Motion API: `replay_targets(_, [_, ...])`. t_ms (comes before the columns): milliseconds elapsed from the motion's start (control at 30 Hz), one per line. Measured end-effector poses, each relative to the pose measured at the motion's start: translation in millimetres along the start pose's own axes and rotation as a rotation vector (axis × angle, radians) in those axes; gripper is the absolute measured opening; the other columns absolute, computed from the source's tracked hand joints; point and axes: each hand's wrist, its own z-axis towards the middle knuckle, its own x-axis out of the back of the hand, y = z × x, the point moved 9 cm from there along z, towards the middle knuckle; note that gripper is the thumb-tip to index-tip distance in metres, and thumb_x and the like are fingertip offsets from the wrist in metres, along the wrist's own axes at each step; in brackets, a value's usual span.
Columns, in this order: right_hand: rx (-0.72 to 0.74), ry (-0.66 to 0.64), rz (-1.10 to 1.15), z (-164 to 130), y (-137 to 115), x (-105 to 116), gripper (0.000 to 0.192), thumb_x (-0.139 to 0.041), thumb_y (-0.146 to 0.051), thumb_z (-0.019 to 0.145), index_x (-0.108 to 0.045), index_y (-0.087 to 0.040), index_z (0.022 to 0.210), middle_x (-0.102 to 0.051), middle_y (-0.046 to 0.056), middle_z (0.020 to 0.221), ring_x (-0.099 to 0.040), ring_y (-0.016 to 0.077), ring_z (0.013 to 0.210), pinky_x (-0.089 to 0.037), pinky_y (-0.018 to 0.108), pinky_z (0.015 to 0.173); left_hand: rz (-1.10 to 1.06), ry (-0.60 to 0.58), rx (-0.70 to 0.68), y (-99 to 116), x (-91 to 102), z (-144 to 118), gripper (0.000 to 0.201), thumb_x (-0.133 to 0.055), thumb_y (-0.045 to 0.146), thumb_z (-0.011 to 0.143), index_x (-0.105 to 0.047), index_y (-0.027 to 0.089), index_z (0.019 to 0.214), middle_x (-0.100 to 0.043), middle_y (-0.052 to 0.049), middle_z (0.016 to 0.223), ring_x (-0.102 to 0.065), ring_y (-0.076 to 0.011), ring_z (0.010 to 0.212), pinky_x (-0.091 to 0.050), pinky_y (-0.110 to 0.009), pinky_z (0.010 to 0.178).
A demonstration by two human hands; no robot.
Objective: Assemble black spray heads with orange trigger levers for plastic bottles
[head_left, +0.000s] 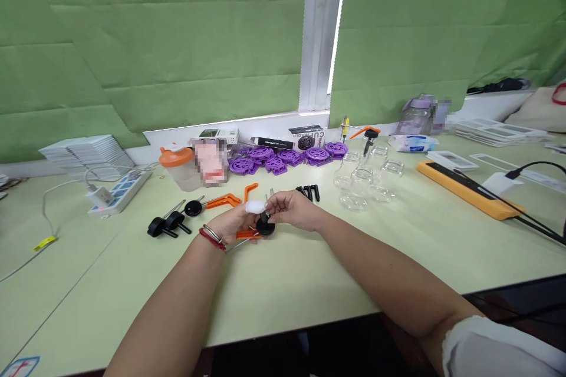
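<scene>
Two bare forearms reach in from the bottom edge and meet above the middle of the pale green tabletop (pixel 309 283), elbows wide, wrists angled inward. The left hand (pixel 232 222), a red cord and thin bangles at its wrist, lies palm-up with the fingers curled; one fingertip is wrapped in white. It is closed around a small round black plastic cap (pixel 266 227) with an orange plastic lever (pixel 246 234) and a thin metal pin jutting from it, the piece held just above the table between both hands. The right hand (pixel 292 210) comes from the other side, knuckles up, thumb and forefinger pinched together on the top of the same black cap (how much of the part each hand bears I cannot tell). To the left of the hands lie more black caps with metal pins (pixel 170 224) and two loose orange levers (pixel 223 201). Behind them a heap of purple plastic wheels (pixel 283 160) sits by the window sill, a cluster of small clear glass jars (pixel 365 182) stands right of the hands, and a white power strip (pixel 117 193) lies far left.
</scene>
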Motion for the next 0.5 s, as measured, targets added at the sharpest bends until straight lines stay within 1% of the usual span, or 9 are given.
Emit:
replay_targets(167, [0.017, -0.004, -0.069, -0.7, -1.0, -1.0, 0.022, -0.075, -0.017, 0.057, -0.062, -0.014, 0.074, -0.06, -0.002, 0.07, -0.055, 0.0094, 0.066, -0.045, 0.027, 0.069, -0.002, -0.009, -0.006, 0.8, -1.0, -0.2, 0.054, -0.057, 0.052, 0.067, -0.056, 0.015, 0.106, -0.066, -0.009, 0.077, -0.059, -0.0196, 0.062, -0.039, -0.024, 0.045])
replay_targets(267, [0.032, 0.006, -0.055, -0.2, -0.5, -0.5, 0.026, -0.076, -0.018, 0.056, -0.062, -0.015, 0.077, -0.059, -0.003, 0.07, -0.055, 0.0096, 0.066, -0.046, 0.028, 0.069, -0.013, -0.013, -0.003, -0.7, -0.1, 0.5, 0.054, -0.057, 0.053, 0.066, -0.057, 0.015, 0.105, -0.065, -0.009, 0.075, -0.059, -0.0192, 0.061, -0.039, -0.024, 0.045])
replay_targets(433, [0.027, 0.011, -0.072, 0.3, 1.5, -1.0, 0.022, -0.075, -0.018, 0.057, -0.061, -0.014, 0.074, -0.059, -0.003, 0.069, -0.054, 0.0091, 0.065, -0.046, 0.027, 0.068, -0.02, -0.011, -0.001, -1.4, 0.6, 0.8, 0.053, -0.057, 0.053, 0.067, -0.057, 0.015, 0.104, -0.065, -0.008, 0.074, -0.058, -0.0185, 0.061, -0.039, -0.024, 0.046])
replay_targets(500, [0.038, 0.014, -0.063, 0.4, 0.9, -1.0, 0.024, -0.075, -0.017, 0.056, -0.061, -0.015, 0.076, -0.058, -0.004, 0.069, -0.054, 0.0088, 0.065, -0.045, 0.027, 0.068, -0.017, -0.012, 0.0, -1.2, 0.0, 0.3, 0.053, -0.057, 0.054, 0.067, -0.057, 0.015, 0.103, -0.065, -0.008, 0.074, -0.059, -0.0187, 0.061, -0.039, -0.024, 0.046])
